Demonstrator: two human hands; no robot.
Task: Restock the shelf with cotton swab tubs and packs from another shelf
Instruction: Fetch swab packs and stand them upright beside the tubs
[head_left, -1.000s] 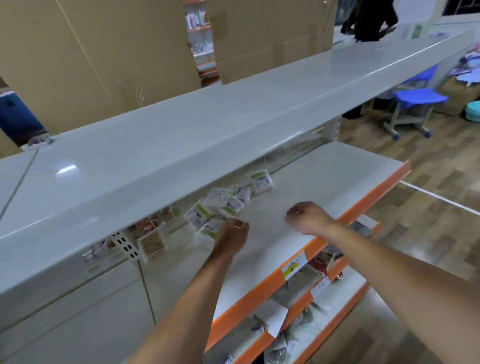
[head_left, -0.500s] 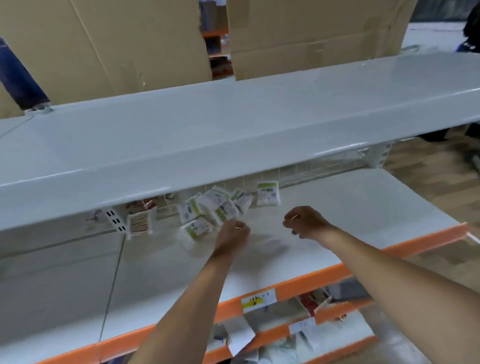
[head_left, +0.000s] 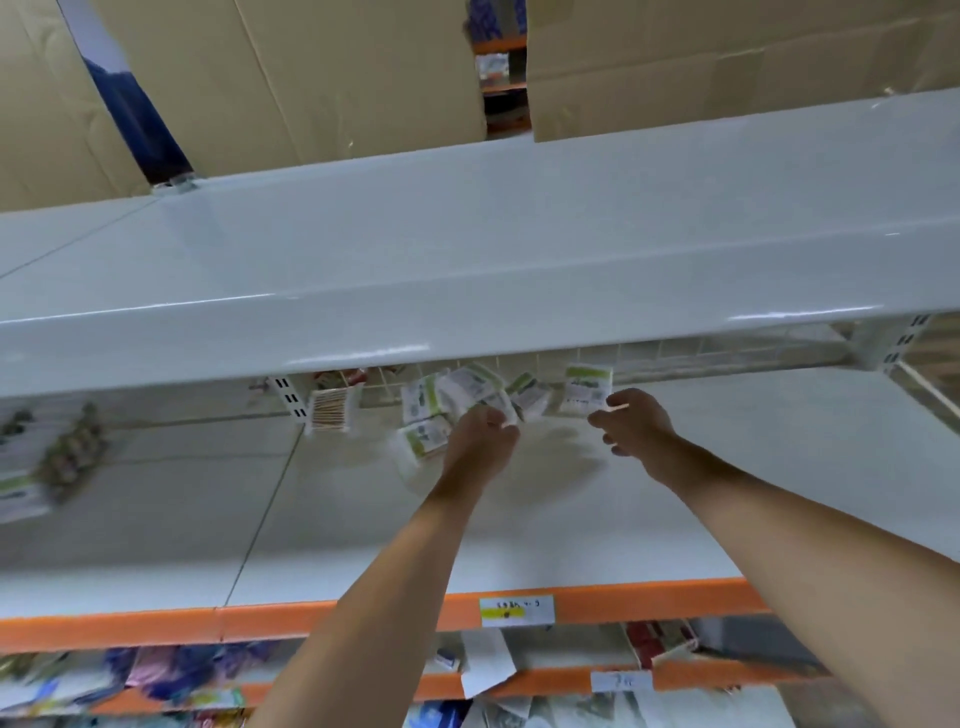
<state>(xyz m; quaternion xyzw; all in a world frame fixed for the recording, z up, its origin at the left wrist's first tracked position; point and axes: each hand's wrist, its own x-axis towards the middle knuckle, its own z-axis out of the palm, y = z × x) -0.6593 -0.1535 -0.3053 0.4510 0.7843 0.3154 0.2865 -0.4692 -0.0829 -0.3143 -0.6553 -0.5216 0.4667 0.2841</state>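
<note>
Hands (head_left: 483, 436) nearer swab packs (head_left: 470, 392) than before

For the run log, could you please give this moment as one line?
left hand: gripping pack | right hand: curled near pack at right | shelf

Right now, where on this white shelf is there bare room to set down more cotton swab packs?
Bare: the white shelf to the right of the right hand, and the broad strip between both forearms and the orange edge. Crowded: the back, where green-labelled packs cluster by the left hand, beside a swab tub.
</note>
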